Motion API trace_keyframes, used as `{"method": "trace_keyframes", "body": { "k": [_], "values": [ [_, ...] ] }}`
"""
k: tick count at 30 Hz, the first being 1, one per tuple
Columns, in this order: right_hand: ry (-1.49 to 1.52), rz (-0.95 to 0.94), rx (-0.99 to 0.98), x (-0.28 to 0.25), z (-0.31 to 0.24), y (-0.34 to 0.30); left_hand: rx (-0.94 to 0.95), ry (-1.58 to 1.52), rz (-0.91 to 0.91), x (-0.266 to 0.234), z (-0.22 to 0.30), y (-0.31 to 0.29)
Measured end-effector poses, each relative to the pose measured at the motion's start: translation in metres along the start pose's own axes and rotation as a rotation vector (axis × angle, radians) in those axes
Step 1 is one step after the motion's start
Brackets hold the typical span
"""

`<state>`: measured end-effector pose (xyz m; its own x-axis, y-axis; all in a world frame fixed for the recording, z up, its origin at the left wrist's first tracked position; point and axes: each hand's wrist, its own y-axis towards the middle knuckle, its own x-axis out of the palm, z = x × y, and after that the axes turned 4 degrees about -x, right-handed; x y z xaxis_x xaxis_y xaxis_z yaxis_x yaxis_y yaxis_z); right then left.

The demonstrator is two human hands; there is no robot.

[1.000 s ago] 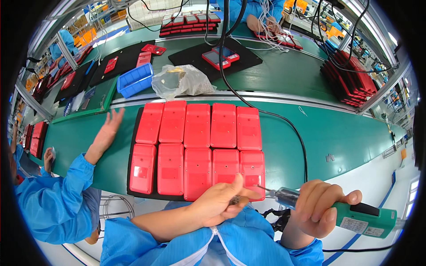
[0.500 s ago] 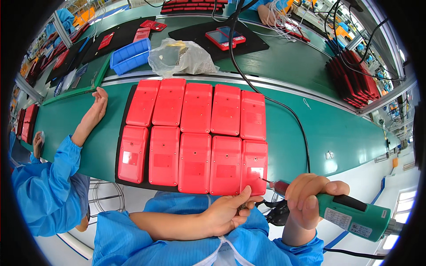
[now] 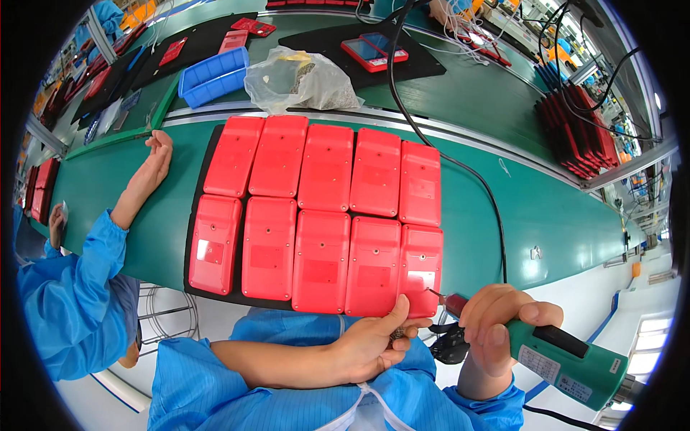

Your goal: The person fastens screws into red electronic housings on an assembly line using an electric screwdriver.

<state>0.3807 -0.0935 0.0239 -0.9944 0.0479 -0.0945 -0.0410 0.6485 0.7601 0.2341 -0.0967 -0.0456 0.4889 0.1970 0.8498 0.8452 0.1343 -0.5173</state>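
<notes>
My right hand (image 3: 496, 323) grips a green electric screwdriver (image 3: 568, 359) with a dark red nose. Its thin bit points left, at the lower part of the front-right red device housing (image 3: 419, 262); whether it touches cannot be told. My left hand (image 3: 366, 350) is closed around a small bunch of dark metal screws (image 3: 397, 333), thumb near that housing's front edge. Several such red housings lie in two rows, each with a hole in its upper part, on a black mat (image 3: 277, 302) on the green table.
Behind the housings are a blue bin (image 3: 213, 82) and a clear plastic bag (image 3: 305, 86). A black cable (image 3: 471, 169) crosses the table to the right. A co-worker's hand (image 3: 151, 165) rests at the left. Red parts (image 3: 575, 133) stand stacked at the far right.
The view has shifted slightly, so the housings appear a little to the right. The screwdriver's rear end has dipped a little. Both hands keep their grips.
</notes>
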Motion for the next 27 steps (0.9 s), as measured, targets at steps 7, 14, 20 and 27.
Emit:
{"method": "trace_keyframes", "body": {
  "k": [7,14,20,27],
  "values": [
    [-0.015,0.02,0.039,0.003,0.004,-0.004,-0.004,-0.027,0.028,0.004,0.001,0.001],
    [-0.044,0.061,0.049,0.003,0.009,-0.005,-0.003,-0.066,0.033,0.005,0.002,0.001],
    [0.014,0.035,0.019,0.002,0.012,-0.006,-0.017,-0.063,0.002,-0.001,0.0,0.002],
    [0.148,0.159,0.111,0.003,0.009,-0.005,0.141,0.251,-0.213,-0.01,-0.003,-0.029]
  ]
}}
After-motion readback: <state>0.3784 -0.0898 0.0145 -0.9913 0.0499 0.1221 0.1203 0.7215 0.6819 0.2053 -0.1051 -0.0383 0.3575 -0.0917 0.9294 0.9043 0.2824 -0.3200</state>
